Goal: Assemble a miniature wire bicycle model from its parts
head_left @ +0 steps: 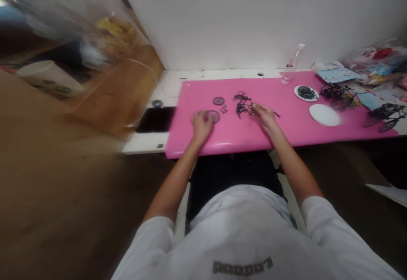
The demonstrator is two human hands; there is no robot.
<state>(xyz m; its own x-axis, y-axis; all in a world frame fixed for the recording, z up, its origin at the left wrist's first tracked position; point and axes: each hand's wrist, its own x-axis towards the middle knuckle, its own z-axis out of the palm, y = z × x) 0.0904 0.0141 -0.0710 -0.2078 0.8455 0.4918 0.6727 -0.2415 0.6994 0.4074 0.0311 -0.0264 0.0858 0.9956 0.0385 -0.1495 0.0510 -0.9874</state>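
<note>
My left hand (202, 126) rests on the pink mat (229, 138), its fingertips on the near edge of a small dark wheel (214, 116). Behind it lies a second dark wheel (218, 101), with tiny dark parts (224, 110) to the right. My right hand (262, 114) has its fingertips closed at the right side of a cluster of black model-bicycle parts (243, 107); which piece they pinch is too small to tell. A thin dark rod (277, 114) shows just right of that hand.
A clear bottle (290, 65) stands at the back. To the right are a white plate (305, 93) of black parts, a white disc (324, 115), assembled black model bicycles (338, 95) and plastic bags (378, 61). A black flat object (155, 119) lies left of the mat.
</note>
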